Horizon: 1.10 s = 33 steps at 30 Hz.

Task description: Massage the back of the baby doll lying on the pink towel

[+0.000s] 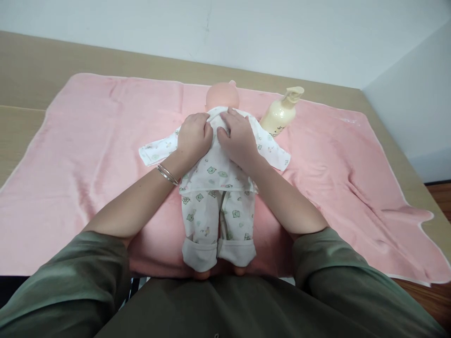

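Note:
A baby doll lies stretched out with its head away from me. Its smooth head shows no facial features from here. It wears a white printed shirt and matching trousers with turned-up cuffs. My left hand rests on the upper left of the shirt near the shoulder, its fingertips partly hidden. On the upper right, my right hand lies against the shirt with fingers extended and thumb apart. Both hands are open on the cloth. The doll's sleeves spread out to either side.
A cream pump bottle stands tilted in view beyond the doll's right-hand sleeve. Beneath everything is a wrinkled pink blanket on a wooden table. A white wall rises behind the table.

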Tool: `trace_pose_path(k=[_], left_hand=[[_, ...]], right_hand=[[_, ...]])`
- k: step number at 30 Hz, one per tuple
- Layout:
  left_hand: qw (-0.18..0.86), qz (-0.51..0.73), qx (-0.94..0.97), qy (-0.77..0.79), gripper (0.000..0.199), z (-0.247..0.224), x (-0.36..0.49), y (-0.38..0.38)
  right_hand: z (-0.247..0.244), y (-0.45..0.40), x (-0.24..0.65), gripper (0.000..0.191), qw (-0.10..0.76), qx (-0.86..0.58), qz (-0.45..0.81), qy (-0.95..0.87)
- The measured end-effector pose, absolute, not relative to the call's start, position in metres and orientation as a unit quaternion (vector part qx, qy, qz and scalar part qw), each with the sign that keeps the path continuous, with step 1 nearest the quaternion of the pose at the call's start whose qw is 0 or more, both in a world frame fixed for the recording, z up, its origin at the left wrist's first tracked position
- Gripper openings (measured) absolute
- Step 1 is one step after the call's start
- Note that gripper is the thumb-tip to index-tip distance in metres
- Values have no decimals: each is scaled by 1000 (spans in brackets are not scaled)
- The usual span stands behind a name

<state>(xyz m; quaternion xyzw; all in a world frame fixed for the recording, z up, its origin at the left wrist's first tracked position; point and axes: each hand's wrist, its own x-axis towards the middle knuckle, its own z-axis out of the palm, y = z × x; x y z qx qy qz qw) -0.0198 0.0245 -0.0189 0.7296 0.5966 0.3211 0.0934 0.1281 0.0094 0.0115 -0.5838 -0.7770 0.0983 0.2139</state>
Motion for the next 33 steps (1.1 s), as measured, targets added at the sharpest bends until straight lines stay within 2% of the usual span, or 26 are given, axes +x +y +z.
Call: trace_pose_path(k=[4, 9, 15, 21, 28, 33], left_hand=[[91, 334, 729, 590, 43, -19, -21, 25], [96, 332, 726, 594, 44, -19, -20, 25], [95, 326, 728, 596, 42, -16, -20, 23], [81, 340, 724, 595, 41, -22, -20, 26], [86, 332, 724, 599, 42, -19, -20, 25], [125, 333, 713, 605, 35, -13, -23, 25]], right_hand=[[17, 7, 129, 62, 236, -582, 69, -775], [16, 10, 129, 62, 175, -593, 90, -781], [24, 11, 136, 58, 233, -582, 71, -776], [15, 12, 131, 59, 162, -581, 94, -792], [17, 9, 131, 60, 202, -567, 72, -795], [13, 22, 140, 55, 159, -531, 114, -825]])
